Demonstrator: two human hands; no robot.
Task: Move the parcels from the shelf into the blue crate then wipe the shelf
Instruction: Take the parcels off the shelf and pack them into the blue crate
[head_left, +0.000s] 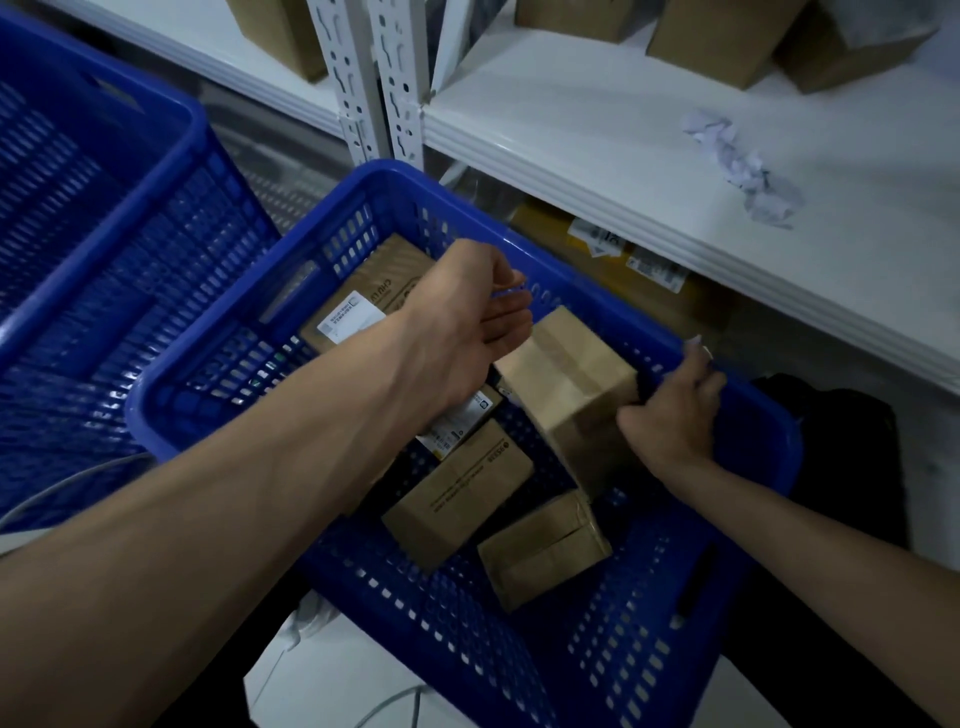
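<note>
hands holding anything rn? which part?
Right hand grips the tilted parcel at its right side, over the blue crate. Left hand is open, empty.

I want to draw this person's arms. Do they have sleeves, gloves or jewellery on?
No sleeves or gloves show: both forearms are bare up to the picture's edge. The left hand wears nothing visible. The right hand has something small and pale on one finger, perhaps a ring, too blurred to tell.

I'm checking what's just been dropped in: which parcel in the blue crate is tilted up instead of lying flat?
The taped brown parcel between the two hands, leaning against the blue crate's far right wall. The other parcels lie flat on the crate's floor.
</note>
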